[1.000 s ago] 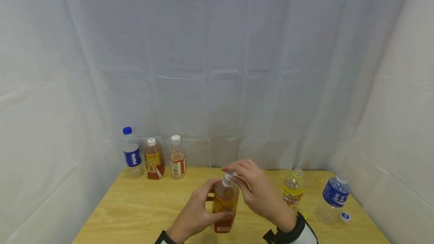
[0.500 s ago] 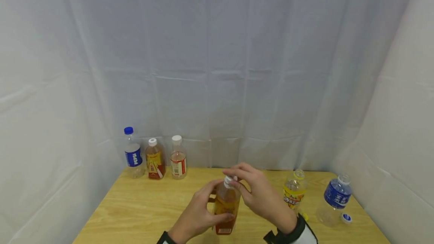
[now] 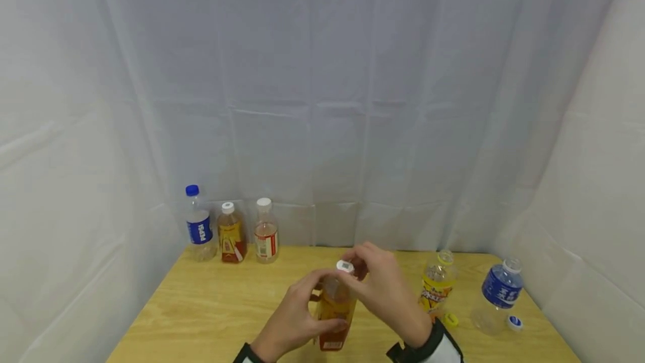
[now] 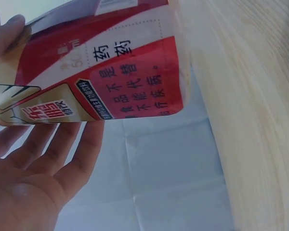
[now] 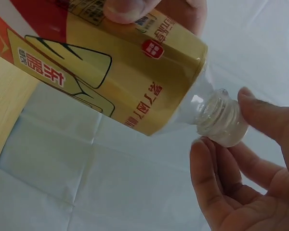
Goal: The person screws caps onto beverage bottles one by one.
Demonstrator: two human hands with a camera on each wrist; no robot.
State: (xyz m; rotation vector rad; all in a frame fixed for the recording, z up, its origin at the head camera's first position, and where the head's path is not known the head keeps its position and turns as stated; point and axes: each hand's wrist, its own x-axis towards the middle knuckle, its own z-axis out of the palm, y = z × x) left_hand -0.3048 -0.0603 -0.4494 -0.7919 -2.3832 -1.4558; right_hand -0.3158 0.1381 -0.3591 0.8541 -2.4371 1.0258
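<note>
My left hand (image 3: pixel 297 313) grips a bottle (image 3: pixel 336 310) with a gold and red label, its fingers wrapped round the body. In the left wrist view the label (image 4: pixel 106 72) fills much of the picture, with the left fingers (image 4: pixel 79 151) along one side. At the top, my right hand (image 3: pixel 385 290) pinches the white bottle cap (image 3: pixel 345 266) between thumb and fingers. Seen from the right wrist, the thumb (image 5: pixel 265 113) and curled fingertips lie on either side of the clear neck (image 5: pixel 219 115). The amber liquid inside partly shows.
At the back left stand a blue-capped Pepsi bottle (image 3: pixel 200 231), a similar gold-labelled bottle (image 3: pixel 232 234) and a clear white-capped bottle (image 3: pixel 265 234). On the right are two uncapped bottles, one yellow-labelled (image 3: pixel 437 284), one blue-labelled (image 3: pixel 499 293), with a yellow cap (image 3: pixel 450 320) and a white-blue cap (image 3: pixel 514 322) nearby.
My right fingers have shifted from over the cap to its side, so its white top now shows. The left hand still holds the bottle in about the same place.
</note>
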